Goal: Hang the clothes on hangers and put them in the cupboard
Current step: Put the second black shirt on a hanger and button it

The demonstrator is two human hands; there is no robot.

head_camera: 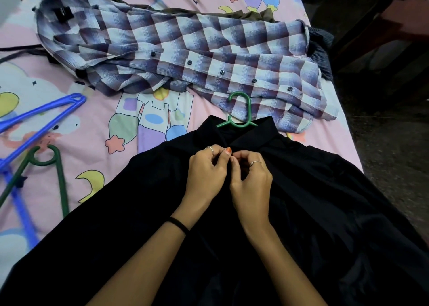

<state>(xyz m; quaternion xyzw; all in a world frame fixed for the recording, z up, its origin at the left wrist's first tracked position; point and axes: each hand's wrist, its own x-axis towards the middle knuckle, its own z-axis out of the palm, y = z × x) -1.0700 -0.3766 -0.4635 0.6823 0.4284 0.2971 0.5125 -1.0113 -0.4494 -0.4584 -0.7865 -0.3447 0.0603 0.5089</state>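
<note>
Head-cam view looking down at a bed w/ a pink cartoon-print sheet (97,129). A black shirt (313,201) lies spread across the near half, collar pointing away; a light green hanger (241,110) sits inside it, hook sticking out past the collar. Left hand (205,175) & right hand (251,180) meet just below the collar, fingers curled, both pinching the black fabric at the front opening; thumbs nearly touching. A purple-and-white checked shirt (185,57) lies crumpled farther back, over other dark clothes. At left on the sheet: a blue hanger (44,117) & a dark green hanger (59,178), overlapping.
</note>
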